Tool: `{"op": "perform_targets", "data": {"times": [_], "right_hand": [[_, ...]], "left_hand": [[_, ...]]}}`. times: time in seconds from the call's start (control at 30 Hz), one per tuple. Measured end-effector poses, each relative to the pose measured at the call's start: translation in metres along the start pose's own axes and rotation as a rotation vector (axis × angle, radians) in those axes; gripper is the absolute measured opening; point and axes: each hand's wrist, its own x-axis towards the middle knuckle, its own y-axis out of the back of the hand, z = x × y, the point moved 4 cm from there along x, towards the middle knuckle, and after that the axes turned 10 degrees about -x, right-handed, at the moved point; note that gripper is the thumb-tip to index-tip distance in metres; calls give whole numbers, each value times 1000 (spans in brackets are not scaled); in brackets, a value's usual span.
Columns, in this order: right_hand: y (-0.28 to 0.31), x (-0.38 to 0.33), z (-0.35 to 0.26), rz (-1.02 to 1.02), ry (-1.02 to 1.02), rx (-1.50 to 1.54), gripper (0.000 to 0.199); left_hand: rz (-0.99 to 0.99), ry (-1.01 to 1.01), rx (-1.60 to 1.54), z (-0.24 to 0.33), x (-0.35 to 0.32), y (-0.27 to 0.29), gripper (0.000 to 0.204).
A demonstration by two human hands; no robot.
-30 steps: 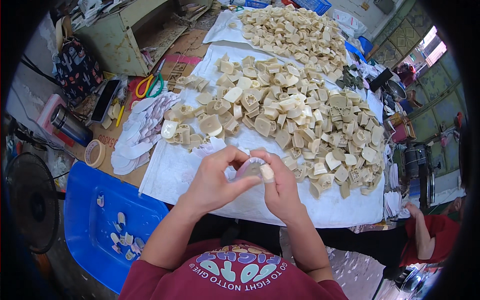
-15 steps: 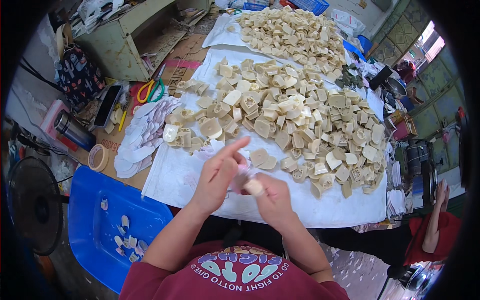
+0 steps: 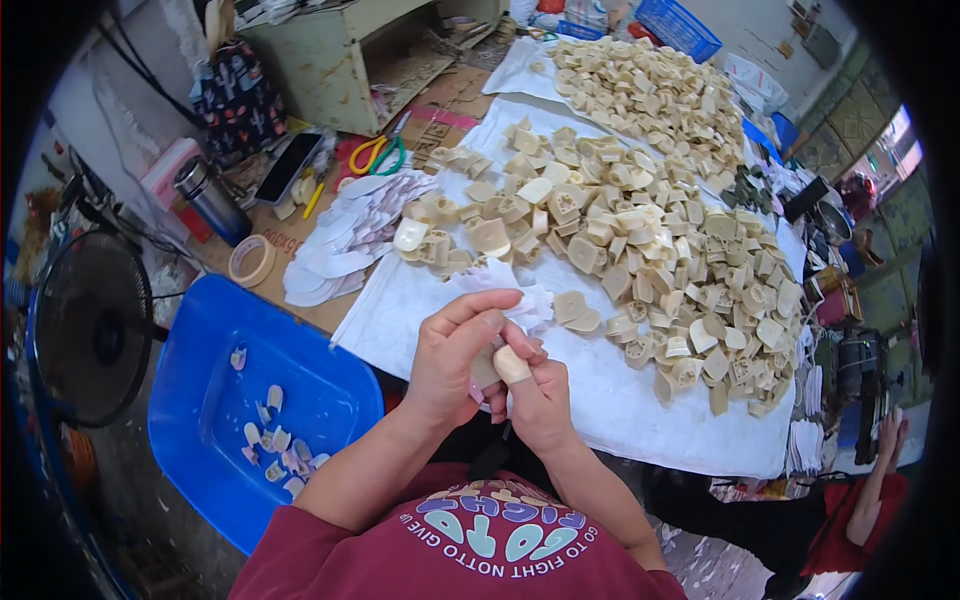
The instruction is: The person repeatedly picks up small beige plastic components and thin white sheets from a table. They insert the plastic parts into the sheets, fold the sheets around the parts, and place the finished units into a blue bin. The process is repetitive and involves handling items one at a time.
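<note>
Close to my body, my left hand and my right hand meet in front of the table edge. Between them is a small beige heel block, mostly covered by my fingers, with a bit of pink sheet along its lower side. My left fingers curl over it from the left and above. The right hand closes on it from the other side; its thumb wears a pale beige covering. Just beyond my hands lie thin white-pink cut pieces and a few loose beige blocks.
A large heap of beige heel blocks covers the white cloth. Left of it are stacked white cut pieces, scissors and a tape roll. A blue basin holds several small pieces. At right, another person's hands show.
The view has shifted, so the table sits further right. My left index finger, stretched out before, now bends over toward my right hand, and both hands have closed together around the block.
</note>
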Motion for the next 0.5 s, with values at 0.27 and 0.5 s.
{"op": "perform_targets", "data": {"times": [0.27,0.5], "right_hand": [[21,-56,24,-235,-170,28,51],[133,-240,154,343,-844,-210,37]], "left_hand": [[494,-406,644,90,-42,131,23],[705,239,2036,100,-213,278,53]]}}
